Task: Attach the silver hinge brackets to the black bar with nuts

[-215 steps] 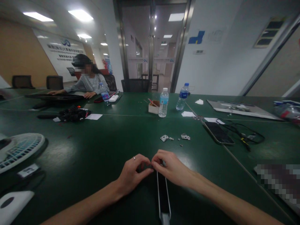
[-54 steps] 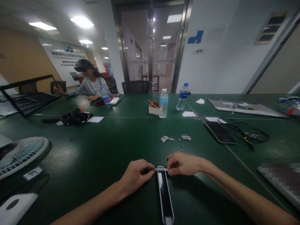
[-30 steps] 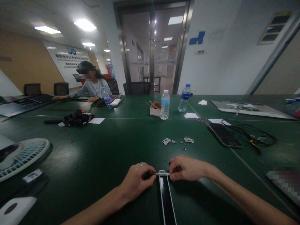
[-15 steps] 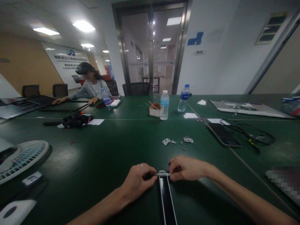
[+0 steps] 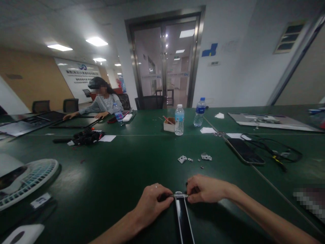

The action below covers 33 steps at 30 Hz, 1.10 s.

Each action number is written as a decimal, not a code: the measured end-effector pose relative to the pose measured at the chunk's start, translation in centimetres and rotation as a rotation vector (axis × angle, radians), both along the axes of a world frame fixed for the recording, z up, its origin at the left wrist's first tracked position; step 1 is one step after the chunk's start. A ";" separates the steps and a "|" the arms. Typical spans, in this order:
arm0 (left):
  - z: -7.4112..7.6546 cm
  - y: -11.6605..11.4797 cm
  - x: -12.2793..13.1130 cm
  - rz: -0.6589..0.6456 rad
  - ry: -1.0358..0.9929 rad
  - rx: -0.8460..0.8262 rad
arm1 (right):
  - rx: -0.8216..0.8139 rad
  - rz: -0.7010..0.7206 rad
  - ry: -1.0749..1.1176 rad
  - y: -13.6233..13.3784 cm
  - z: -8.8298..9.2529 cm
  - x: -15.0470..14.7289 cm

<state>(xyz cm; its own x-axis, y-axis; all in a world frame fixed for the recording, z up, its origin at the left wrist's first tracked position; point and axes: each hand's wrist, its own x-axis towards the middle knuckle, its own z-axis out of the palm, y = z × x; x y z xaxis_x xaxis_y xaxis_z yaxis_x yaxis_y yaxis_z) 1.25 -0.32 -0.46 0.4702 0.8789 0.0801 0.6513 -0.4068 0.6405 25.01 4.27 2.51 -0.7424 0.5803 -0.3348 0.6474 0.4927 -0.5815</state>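
One green table (image 5: 114,176) bears the work. Beside the far end of a narrow white-edged black bar (image 5: 184,220), the left hand (image 5: 152,205) and the right hand (image 5: 207,188), fingers nearly closed, pinch opposite ends of a thin metal rod (image 5: 180,196), crosswise to the bar. Aligning seems the step in hand; the next move probably calls for steady, level fingertips. Beyond the bar lie two perforated metal plates (image 5: 182,159), then some tiny rings (image 5: 198,160).

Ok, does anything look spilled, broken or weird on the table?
Nothing looks spilled or broken. One messy bit: two small silvery plates and some tiny rings lie scattered on the green table, beyond the right hand, instead of in a neat pile.
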 end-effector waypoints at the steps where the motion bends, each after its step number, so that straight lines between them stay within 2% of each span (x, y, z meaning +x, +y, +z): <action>1: 0.0 0.0 0.0 0.006 0.009 -0.008 | -0.001 0.001 -0.008 0.0 0.2 0.0; 6: 0.1 0.2 0.0 -0.019 0.014 -0.056 | 0.051 -0.011 -0.043 -0.5 0.8 -0.2; 12: 0.0 0.3 0.0 -0.055 0.002 -0.068 | 0.135 0.010 -0.047 -0.9 0.3 -0.9; 19: 0.1 0.1 0.1 0.015 0.025 -0.085 | 0.060 -0.110 -0.064 0.0 1.5 1.1; 21: 0.1 0.1 0.1 0.016 0.020 -0.091 | 0.180 -0.206 -0.019 0.9 1.2 1.6; 23: 0.1 0.1 0.0 0.010 0.014 -0.090 | 0.373 -0.311 0.015 1.9 0.2 1.4; 26: 0.0 0.2 -0.1 0.000 0.024 -0.093 | 0.599 -0.368 -0.014 3.1 -1.6 0.4; 30: -0.2 0.2 -0.3 -0.012 0.029 -0.074 | 0.674 -0.340 -0.071 3.9 -3.5 -0.5; 33: -0.2 0.1 -0.4 -0.008 0.005 -0.077 | 0.664 -0.331 -0.055 3.8 -3.5 -0.3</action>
<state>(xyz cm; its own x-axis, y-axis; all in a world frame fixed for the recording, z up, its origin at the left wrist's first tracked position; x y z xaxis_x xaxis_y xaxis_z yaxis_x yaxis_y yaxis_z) 0.89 -0.17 -0.65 0.4778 0.8784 0.0098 0.6514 -0.3617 0.6670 24.68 8.03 -0.99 -0.4856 0.8641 0.1327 0.8426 0.5031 -0.1924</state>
